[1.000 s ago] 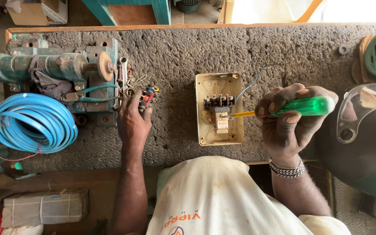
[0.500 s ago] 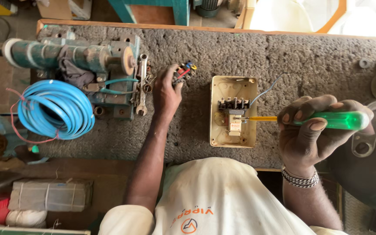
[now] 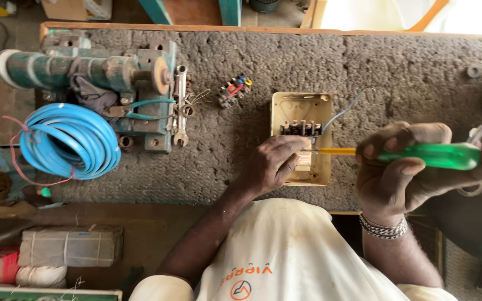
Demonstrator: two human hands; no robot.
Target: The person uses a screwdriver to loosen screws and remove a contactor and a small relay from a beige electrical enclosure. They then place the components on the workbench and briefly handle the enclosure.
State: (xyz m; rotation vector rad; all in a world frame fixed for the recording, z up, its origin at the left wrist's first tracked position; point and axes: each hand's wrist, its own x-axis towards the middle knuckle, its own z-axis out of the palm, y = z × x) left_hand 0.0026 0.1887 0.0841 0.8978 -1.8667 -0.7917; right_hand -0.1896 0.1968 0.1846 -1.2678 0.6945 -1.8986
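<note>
The desk (image 3: 397,67) was topped with coarse grey-brown matting and edged at the far side by a wooden strip (image 3: 207,27). Beyond it stood teal legs (image 3: 230,11) of some furniture. Strong daylight (image 3: 364,14) washed out the upper right. Below the desk's left end lay a dusty floor (image 3: 140,228) with wrapped bundles (image 3: 68,245).

shirt (image 3: 302,251): my white tee, short slvs, orange print + round logo at 6 o'clock
wrist: beaded metal bracelet (image 3: 383,227), silver, on my rt hand (image 3: 414,173)
left hand (image 3: 271,164): bare, no glove
</note>
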